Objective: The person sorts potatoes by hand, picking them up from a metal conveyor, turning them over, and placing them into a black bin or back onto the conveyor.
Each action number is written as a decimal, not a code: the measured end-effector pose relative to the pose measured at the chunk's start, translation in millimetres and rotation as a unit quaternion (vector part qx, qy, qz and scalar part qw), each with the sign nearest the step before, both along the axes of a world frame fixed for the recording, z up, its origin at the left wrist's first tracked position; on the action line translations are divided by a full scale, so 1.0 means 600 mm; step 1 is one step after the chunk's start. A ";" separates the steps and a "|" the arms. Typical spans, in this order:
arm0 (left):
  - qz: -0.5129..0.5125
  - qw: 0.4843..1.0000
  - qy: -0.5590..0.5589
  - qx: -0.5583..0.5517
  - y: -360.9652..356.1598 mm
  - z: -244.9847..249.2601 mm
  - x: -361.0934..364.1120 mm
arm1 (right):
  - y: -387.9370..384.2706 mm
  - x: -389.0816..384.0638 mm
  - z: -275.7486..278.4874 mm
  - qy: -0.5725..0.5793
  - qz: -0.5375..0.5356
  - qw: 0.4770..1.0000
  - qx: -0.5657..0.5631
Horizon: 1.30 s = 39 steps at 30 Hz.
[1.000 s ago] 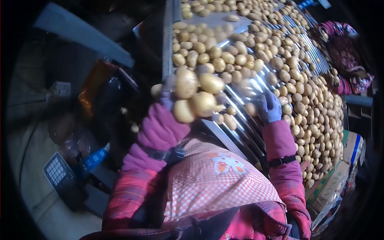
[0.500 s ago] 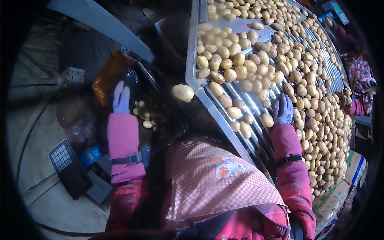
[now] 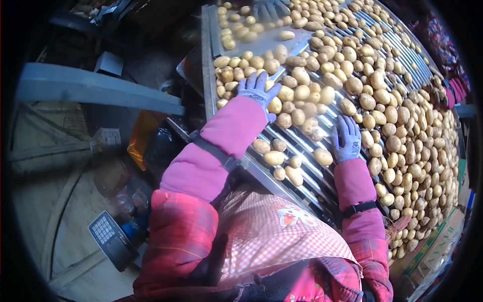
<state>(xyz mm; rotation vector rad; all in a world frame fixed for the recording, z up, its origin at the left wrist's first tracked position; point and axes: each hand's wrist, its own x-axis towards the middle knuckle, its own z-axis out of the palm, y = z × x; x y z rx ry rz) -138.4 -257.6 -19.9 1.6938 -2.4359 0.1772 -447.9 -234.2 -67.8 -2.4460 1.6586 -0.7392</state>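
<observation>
My left hand (image 3: 258, 93), in a lilac glove, lies palm down with fingers spread on the potatoes (image 3: 302, 93) at the near left corner of the sorting table. No grip on a potato shows, and its palm is hidden. My right hand (image 3: 347, 140), gloved alike, rests with fingers stretched on the metal rollers (image 3: 313, 169), against the edge of the big potato heap (image 3: 402, 131). A few loose potatoes (image 3: 274, 158) sit on the rollers between my two hands.
A co-worker's gloved hand (image 3: 270, 9) is at the table's far end; another person's pink sleeve (image 3: 455, 91) is at right. A grey metal bar (image 3: 100, 90), an orange bag (image 3: 143, 138) and a keypad device (image 3: 111, 239) stand left. Cardboard (image 3: 435, 249) lies lower right.
My left hand has swung from above the dark container on the left up onto the table's potatoes. The potato near the table corner is out of sight. My right hand stays by the heap.
</observation>
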 end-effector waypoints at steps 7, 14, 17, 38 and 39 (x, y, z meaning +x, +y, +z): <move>0.027 0.971 -0.081 0.223 -0.010 0.021 -0.019 | 0.000 -0.002 -0.002 0.005 -0.003 1.000 0.007; 0.053 0.967 0.111 0.222 -0.001 0.021 0.007 | 0.000 -0.003 -0.003 0.005 -0.002 1.000 0.014; 0.113 0.941 0.194 0.255 0.007 0.005 0.028 | 0.002 -0.001 0.000 0.008 0.000 1.000 0.007; 0.092 0.948 0.115 0.281 -0.090 0.050 -0.045 | 0.003 -0.005 0.008 -0.034 -0.007 0.999 0.022; 0.143 0.941 -0.077 0.298 -0.097 0.024 -0.057 | 0.002 -0.006 0.007 -0.036 -0.006 0.999 0.021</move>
